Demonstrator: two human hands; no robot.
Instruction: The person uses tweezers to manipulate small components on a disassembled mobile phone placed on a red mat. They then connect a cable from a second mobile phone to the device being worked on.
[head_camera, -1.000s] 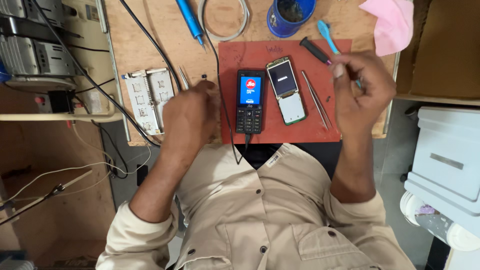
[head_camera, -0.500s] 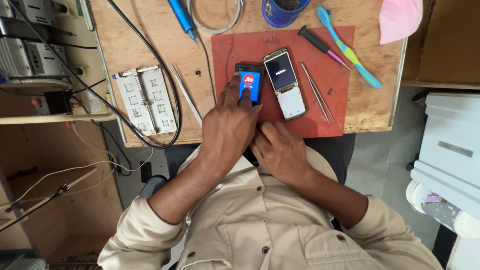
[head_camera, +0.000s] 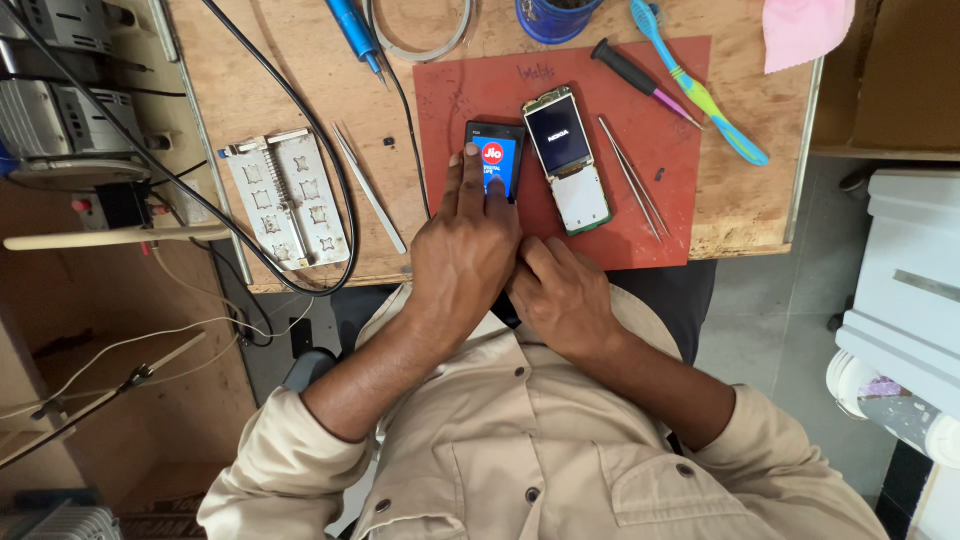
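Now both hands, left hand (head_camera: 468, 250) and right hand (head_camera: 560, 295), stay clamped on the black phone (head_camera: 497, 160), unchanged.

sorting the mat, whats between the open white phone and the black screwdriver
In the head view, only bare red mat lies between the white phone and the screwdriver.

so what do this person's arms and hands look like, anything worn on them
Both hands are bare: no gloves, rings or watch show on the left hand or the right hand. The person wears a beige button-up shirt with chest pockets and dark buttons. Its sleeves are rolled up near the elbows, leaving the forearms uncovered.
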